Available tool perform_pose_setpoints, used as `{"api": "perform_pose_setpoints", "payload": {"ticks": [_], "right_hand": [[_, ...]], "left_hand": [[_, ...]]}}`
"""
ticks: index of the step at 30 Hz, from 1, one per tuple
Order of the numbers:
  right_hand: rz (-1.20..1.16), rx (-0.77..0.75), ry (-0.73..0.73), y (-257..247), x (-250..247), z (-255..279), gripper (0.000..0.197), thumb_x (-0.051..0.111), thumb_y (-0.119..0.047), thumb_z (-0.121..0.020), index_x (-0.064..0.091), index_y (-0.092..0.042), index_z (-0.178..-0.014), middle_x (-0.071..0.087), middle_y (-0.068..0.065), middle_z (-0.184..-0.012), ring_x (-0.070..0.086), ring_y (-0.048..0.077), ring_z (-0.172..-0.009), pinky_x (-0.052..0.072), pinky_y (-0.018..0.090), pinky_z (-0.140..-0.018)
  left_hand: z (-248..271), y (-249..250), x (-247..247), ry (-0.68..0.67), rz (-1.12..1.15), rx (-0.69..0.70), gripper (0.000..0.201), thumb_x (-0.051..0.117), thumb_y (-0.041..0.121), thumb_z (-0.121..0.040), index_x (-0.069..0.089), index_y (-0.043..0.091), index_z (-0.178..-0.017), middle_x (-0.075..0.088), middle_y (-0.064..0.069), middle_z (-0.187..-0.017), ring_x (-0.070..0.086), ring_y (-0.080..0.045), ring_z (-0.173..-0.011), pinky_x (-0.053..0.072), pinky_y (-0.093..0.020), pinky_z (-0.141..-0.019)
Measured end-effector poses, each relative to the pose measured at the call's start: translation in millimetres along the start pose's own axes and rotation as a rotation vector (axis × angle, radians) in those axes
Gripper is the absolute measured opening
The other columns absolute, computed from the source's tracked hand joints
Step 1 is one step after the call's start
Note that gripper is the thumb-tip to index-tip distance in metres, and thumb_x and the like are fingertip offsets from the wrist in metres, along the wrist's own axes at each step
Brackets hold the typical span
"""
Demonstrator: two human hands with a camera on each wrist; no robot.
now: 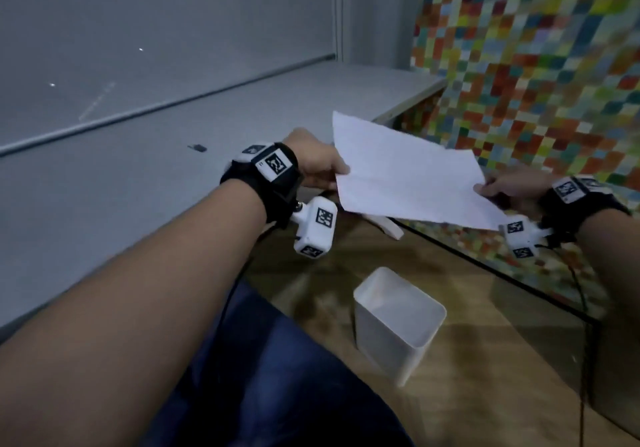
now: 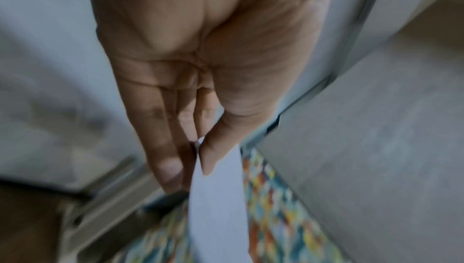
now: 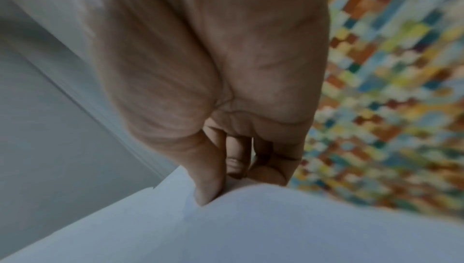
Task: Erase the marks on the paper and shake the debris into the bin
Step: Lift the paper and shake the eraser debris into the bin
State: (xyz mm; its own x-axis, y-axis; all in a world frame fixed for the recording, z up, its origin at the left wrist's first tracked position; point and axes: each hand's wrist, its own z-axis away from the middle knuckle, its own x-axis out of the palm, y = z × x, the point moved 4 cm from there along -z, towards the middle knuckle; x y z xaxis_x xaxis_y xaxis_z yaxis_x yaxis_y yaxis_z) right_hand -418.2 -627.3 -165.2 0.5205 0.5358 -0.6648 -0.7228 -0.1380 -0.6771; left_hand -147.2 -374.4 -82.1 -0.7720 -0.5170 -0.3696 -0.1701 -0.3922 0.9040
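Left forearm (image 1: 138,273), near camera: sheet held aloft over floor.
Desk (image 1: 173,176), far left; paper (image 1: 408,176) between both hands, above and beyond white bin (image 1: 398,322); left hand (image 1: 317,162) and right hand (image 1: 512,185) each pinch an edge. Only wrist views show thumb against fingers (image 2: 168,148); bin only overhead.

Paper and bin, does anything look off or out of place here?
Slightly. The paper, pinched by the left hand and right hand, appears held beyond the white bin on the floor rather than squarely over its opening, so debris might miss. No spill is visible.
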Motion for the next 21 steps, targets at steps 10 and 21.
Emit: {"api": "perform_pose_setpoints", "payload": {"ticks": [10, 21], "right_hand": [[-0.188, -0.546, -0.176, -302, 93, 9, 0.016, 0.071, -0.001, -0.096, 0.063, -0.001, -0.083, 0.061, 0.007, -0.064, 0.061, 0.019, -0.063, 0.054, 0.022, -0.057], [0.309, -0.774, -0.266, -455, 303, 39, 0.022, 0.089, -0.014, -0.083, 0.077, 0.004, -0.085, 0.073, 0.013, -0.072, 0.065, 0.022, -0.065, 0.057, 0.033, -0.073]], "left_hand": [[70, -37, -285, 0.523, 0.058, -0.112, 0.031, 0.087, 0.000, -0.083, 0.069, 0.003, -0.108, 0.075, -0.013, -0.091, 0.073, -0.021, -0.075, 0.065, -0.029, -0.063], [180, -167, -392, 0.764, -0.138, -0.525, 0.030, 0.094, 0.012, -0.078, 0.069, 0.003, -0.067, 0.066, -0.014, -0.063, 0.056, -0.023, -0.049, 0.047, -0.033, -0.059]]}}
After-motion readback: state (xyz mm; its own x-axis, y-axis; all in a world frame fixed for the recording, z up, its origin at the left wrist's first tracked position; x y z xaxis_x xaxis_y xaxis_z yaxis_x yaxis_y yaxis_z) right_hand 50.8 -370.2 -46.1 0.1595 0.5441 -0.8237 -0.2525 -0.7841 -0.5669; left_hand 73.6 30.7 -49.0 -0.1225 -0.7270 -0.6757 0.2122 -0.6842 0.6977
